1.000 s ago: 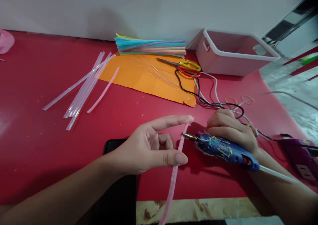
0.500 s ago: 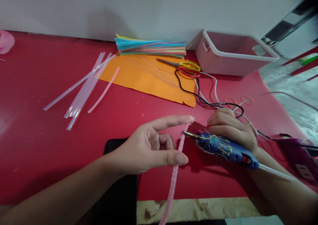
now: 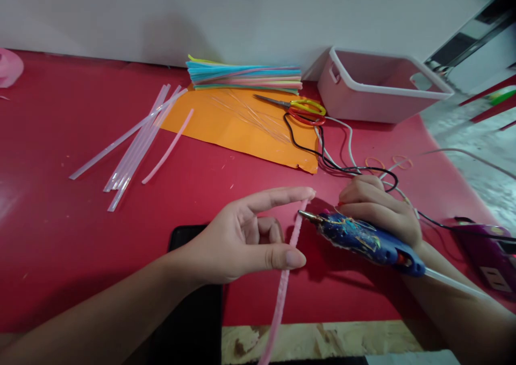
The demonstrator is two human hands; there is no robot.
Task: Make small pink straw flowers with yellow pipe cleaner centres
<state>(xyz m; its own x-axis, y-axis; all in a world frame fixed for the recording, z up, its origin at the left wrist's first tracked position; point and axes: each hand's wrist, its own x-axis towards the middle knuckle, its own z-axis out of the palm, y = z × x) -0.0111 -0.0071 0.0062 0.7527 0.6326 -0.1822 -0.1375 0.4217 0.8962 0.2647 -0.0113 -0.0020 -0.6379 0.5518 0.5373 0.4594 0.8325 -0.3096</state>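
My left hand (image 3: 245, 241) holds a long pink pipe cleaner (image 3: 282, 290) stretched between its forefinger tip and thumb tip, the other fingers curled in. My right hand (image 3: 379, 209) grips a blue hot glue gun (image 3: 363, 238) with a glue stick poking out of its back. The gun's metal nozzle (image 3: 306, 215) touches the pipe cleaner's upper part, just below my left forefinger. The pipe cleaner's lower end runs off the bottom of the frame.
On the red table lie several clear glue sticks (image 3: 133, 142), an orange sheet (image 3: 242, 126), a stack of coloured pipe cleaners (image 3: 245, 74), scissors (image 3: 300, 108), a white tub (image 3: 379, 85), tangled cords (image 3: 342, 158), a dark phone (image 3: 193, 295) and a purple device (image 3: 487, 249).
The glue gun's nozzle has crept slightly up and along the pipe cleaner; my left hand has stayed nearly still.
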